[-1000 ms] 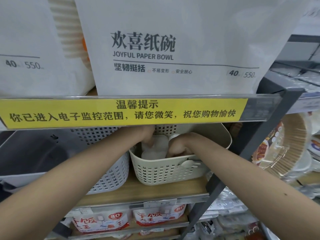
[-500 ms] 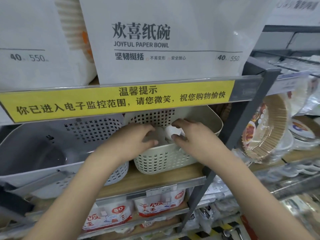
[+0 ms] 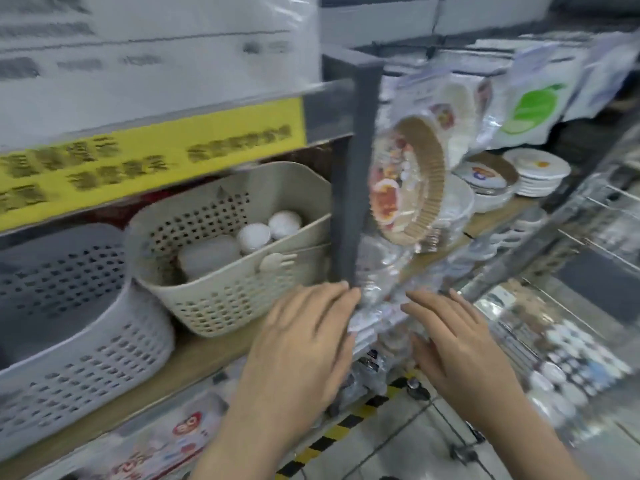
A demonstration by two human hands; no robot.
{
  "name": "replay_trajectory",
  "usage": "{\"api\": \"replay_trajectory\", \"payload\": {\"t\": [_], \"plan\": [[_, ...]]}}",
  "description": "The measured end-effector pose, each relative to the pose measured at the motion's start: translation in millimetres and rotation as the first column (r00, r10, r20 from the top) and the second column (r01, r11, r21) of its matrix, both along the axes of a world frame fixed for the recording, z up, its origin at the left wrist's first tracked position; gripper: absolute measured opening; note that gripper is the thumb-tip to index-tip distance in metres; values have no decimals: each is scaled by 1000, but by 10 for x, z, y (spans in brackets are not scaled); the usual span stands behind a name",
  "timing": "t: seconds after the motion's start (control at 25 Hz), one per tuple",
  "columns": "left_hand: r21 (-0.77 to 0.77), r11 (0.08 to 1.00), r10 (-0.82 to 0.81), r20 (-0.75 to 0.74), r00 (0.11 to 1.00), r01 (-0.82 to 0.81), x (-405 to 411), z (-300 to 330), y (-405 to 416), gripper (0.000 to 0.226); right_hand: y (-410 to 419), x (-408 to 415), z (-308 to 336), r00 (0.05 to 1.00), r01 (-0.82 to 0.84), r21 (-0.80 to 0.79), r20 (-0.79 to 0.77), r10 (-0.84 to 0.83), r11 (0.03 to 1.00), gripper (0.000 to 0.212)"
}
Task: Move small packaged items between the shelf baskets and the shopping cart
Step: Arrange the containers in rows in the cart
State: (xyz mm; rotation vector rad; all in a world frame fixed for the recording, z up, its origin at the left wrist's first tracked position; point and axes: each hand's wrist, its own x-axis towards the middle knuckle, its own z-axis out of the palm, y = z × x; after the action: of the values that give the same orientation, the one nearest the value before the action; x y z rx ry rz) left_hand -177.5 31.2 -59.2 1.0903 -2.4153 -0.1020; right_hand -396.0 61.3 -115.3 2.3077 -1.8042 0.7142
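The scene is viewed from one head-worn camera, aimed forward and downward, close to the shelf (image 3: 194, 358), with the cream basket (image 3: 242, 292) seen from slightly above.

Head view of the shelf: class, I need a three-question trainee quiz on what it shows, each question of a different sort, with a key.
1. True or false: the left hand is gripping a packaged item.
2. Which basket holds the round white items? A the beige basket; B the grey basket.
3. Fill in: the strip on the shelf edge above the baskets is ___ in colour.

Key: 1 false, both it and the right hand are empty with straight fingers; 2 A; 3 yellow.
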Motion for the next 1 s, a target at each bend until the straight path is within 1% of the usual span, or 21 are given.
{"api": "replay_trajectory", "payload": {"t": [0.04, 0.16, 0.24, 0.32, 0.36, 0.44, 0.52, 0.6, 0.68, 0.88, 1.0], "plan": [[30, 998, -56, 24, 998, 56, -205, -79, -6, 39, 100, -171, -106, 997, 71, 47, 16, -72, 996, 29], [188, 968, -187, 99, 977, 166, -896, -353, -50, 40, 446, -729, -399, 957, 261, 170, 83, -278, 950, 27], [308, 922, -285, 132, 949, 233, -1336, -531, -67, 40, 687, -1079, -599, 908, 359, 283, 116, -403, 890, 32], [432, 866, -343, 149, 927, 251, -1732, -758, -104, 45, 929, -1430, -814, 841, 439, 396, 134, -524, 806, 26], [462, 852, -350, 152, 924, 247, -1895, -857, -111, 47, 1035, -1584, -906, 809, 462, 451, 139, -572, 764, 22], [512, 829, -358, 178, 917, 225, -2188, -1048, -125, 46, 1217, -1844, -1053, 752, 479, 551, 143, -643, 683, 22], [586, 784, -384, 203, 901, 203, -2458, -1243, -157, 45, 1337, -2059, -1163, 711, 492, 608, 133, -691, 623, 26], [640, 745, -413, 223, 883, 186, -2662, -1412, -222, 45, 1386, -2191, -1245, 678, 474, 663, 145, -721, 579, 29], [664, 727, -427, 239, 872, 174, -2881, -1549, -304, 44, 1393, -2328, -1346, 646, 453, 710, 156, -747, 539, 30], [724, 670, -487, 260, 834, 166, -3473, -1918, -617, 41, 1133, -2680, -1679, 543, 413, 793, 180, -820, 447, 41], [748, 645, -533, 294, 793, 156, -3905, -2219, -857, 39, 863, -2904, -1873, 441, 390, 847, 173, -881, 362, 43]]}}
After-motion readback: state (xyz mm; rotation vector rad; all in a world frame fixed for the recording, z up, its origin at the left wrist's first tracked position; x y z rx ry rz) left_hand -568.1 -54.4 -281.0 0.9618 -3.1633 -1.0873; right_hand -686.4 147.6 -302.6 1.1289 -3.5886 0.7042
